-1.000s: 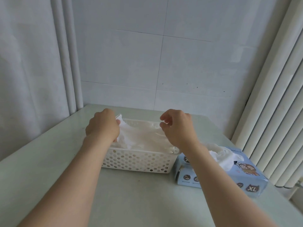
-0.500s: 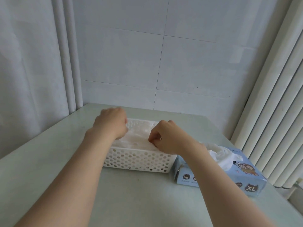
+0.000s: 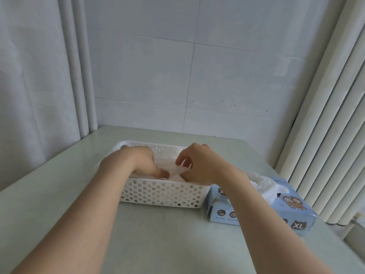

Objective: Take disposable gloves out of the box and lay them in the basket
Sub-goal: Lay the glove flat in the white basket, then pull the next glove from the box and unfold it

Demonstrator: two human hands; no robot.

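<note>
Right hand (image 3: 201, 165) pinches the gloves (image 3: 167, 165) with curled fingers; left hand (image 3: 136, 163) presses flat on them inside the basket (image 3: 162, 194), near the table's (image 3: 158, 244) far edge, box (image 3: 296, 206) just beside.

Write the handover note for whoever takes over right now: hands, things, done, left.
Left hand: palm down in the white perforated plastic basket, pressing the thin translucent white gloves there.
Right hand: fingers curled over the same pile, pinching a fold.
Light blue glove box: on the pale green table, just right of the basket; one white glove sticks out of its opening.
Done: a pile of gloves lies in the basket.
Left: let go, pull the next glove, lay it in.
</note>
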